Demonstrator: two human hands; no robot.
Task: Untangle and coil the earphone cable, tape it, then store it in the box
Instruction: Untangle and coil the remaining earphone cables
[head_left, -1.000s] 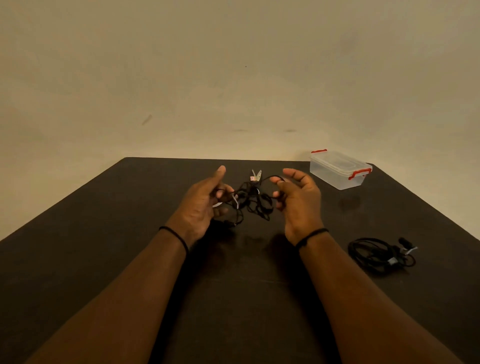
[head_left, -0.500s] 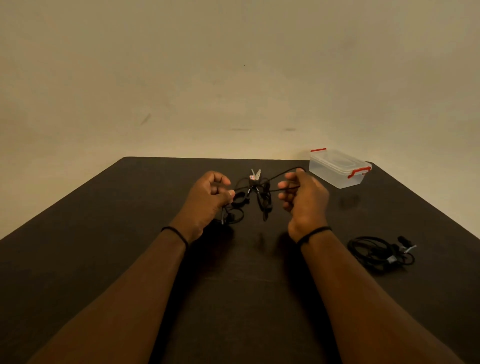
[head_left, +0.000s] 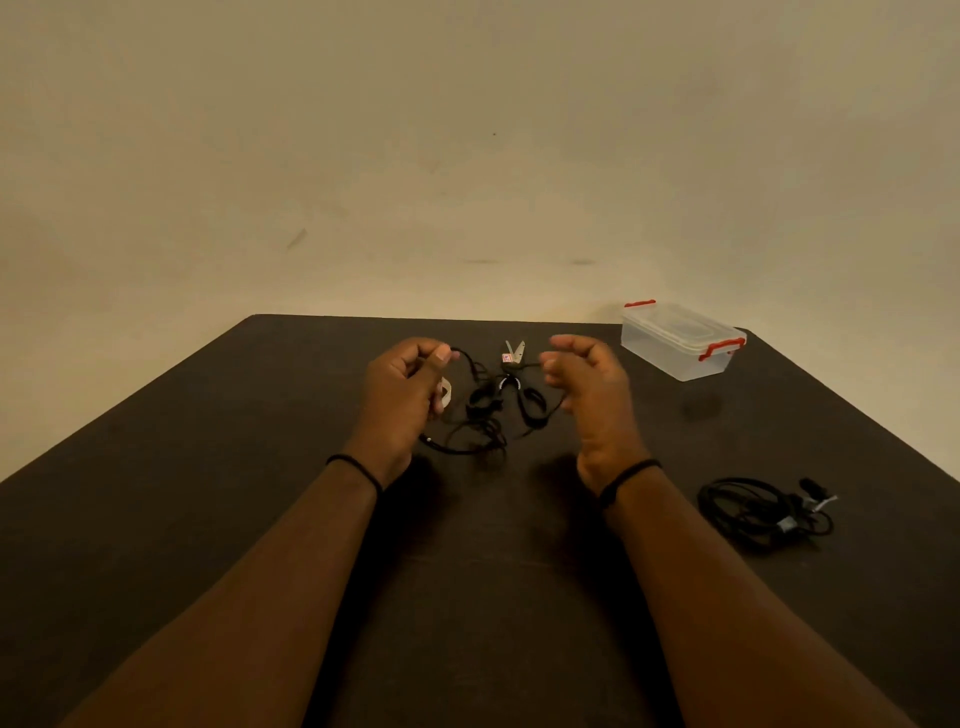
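**A:** Between your hands (head_left: 400, 387), above the table (head_left: 208, 467), hangs the cable (head_left: 483, 410). It's a dark knot, strung roughly left to right, with loose loops sagging toward you and touching the tabletop.

**B:** What have I got hold of?

**A:** Your left hand has its fingers curled, thumb pinching one strand near the top. Something pale, maybe tape, shows under that palm; I can't tell what. Your right hand (head_left: 587, 384) is curled too, fingertips pinching a strand that runs back to the knot.

**B:** Which hand is nearer the tangle?

**A:** About even, I'd say; the knot sits midway, slightly closer to your left. Pulling apart along that left-right line is probably what loosens it, but the low loops could snag.

**B:** And the box?

**A:** Your box (head_left: 680, 340) sits far right, lid on, well apart from the cable. Scissors (head_left: 514, 353) lie just behind the knot. Another cable bundle (head_left: 753, 512) rests near your right forearm.
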